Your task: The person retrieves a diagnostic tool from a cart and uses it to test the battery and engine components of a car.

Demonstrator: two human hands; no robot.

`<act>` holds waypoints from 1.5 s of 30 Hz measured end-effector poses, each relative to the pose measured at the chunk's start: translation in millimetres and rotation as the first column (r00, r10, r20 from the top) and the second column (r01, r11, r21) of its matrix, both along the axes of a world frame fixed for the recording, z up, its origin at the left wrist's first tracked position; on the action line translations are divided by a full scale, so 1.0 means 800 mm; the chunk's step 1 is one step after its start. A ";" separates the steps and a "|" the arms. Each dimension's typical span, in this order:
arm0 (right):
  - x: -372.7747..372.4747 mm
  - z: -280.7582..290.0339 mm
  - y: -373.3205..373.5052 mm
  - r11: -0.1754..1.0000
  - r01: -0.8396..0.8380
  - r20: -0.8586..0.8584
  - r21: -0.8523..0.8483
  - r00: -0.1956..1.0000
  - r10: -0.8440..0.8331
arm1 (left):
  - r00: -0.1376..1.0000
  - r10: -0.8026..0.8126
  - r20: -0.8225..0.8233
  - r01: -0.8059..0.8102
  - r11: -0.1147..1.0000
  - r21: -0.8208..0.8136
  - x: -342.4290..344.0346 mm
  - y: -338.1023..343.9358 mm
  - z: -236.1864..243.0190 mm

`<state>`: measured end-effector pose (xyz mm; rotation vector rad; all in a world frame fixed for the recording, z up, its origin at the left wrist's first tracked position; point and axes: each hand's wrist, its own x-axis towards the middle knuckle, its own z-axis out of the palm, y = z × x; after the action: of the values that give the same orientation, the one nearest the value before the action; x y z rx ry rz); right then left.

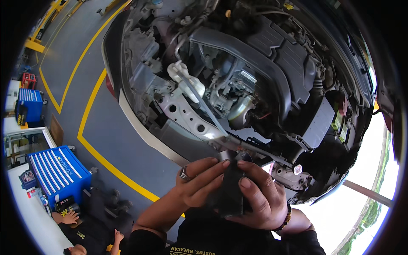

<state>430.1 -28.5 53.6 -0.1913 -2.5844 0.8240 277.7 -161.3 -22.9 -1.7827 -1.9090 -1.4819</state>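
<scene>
My left hand [199, 180], with a ring on one finger, and my right hand [265, 197], with a beaded bracelet at the wrist, both grip a dark part [229, 195] with a shiny curved top, just in front of me at the bottom centre. Its exact kind is unclear. Beyond my hands is an open engine bay [238, 106], with a white plastic reservoir [189, 87], a black air duct [229, 46] and a grey metal bracket [182, 114]. The part is held over the front edge of the car, near a latch plate [284, 174].
Two blue tool chests [59, 174] [29, 106] stand along the left. Yellow lines [91, 110] mark the grey floor. A co-worker in a black shirt [85, 233] is at the lower left. The raised hood [389, 114] is at the right, beside a bright opening.
</scene>
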 end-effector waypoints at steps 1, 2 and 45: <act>-0.030 0.002 -0.004 0.999 -0.013 0.013 0.032 1.000 0.013 | 0.998 0.016 0.068 -0.017 1.000 0.011 -0.012 0.000 -0.006; -0.046 0.002 -0.006 0.997 -0.014 0.024 0.070 1.000 0.012 | 0.990 0.028 0.137 -0.031 0.999 0.021 -0.021 0.003 -0.013; -0.254 -0.095 0.137 0.859 0.025 0.141 0.511 0.984 -0.113 | 0.553 0.355 0.754 -0.023 0.911 -0.412 -0.115 0.067 -0.125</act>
<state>227.3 80.8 -22.8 -0.1980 -2.8273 0.0772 185.6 -107.6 -122.7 -0.8824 -2.8420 -2.2319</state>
